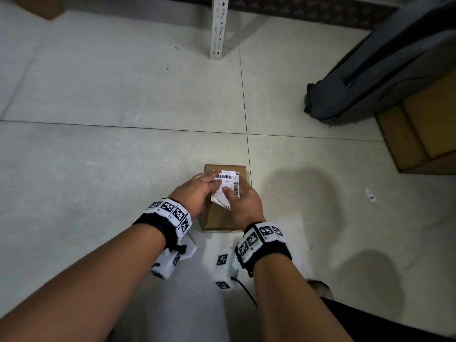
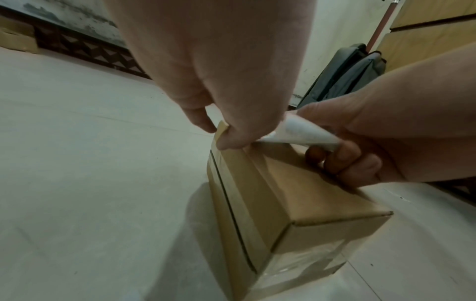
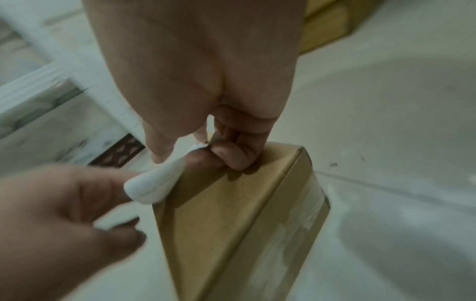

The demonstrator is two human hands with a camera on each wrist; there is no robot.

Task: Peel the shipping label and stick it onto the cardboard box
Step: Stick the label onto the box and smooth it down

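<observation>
A small brown cardboard box [image 1: 217, 218] lies on the tiled floor. On its top lies the white shipping label [image 1: 228, 181], barcode side up, its far part flat and its near end lifted and curled [image 2: 296, 132]. My left hand [image 1: 209, 180] presses the label's far left part onto the box with straight fingers [image 2: 226, 140]. My right hand [image 1: 241, 198] pinches the curled near end, thumb on top and fingers curled underneath [image 3: 231, 150]. The box [image 3: 231, 213] has clear tape on its near end face.
A white slotted shelf post [image 1: 219, 28] stands on the floor ahead. A grey bag [image 1: 382, 70] leans on stacked cardboard boxes [image 1: 424, 124] at the right. Another carton [image 1: 37, 6] sits far left. A small paper scrap [image 1: 370, 194] lies right of the box.
</observation>
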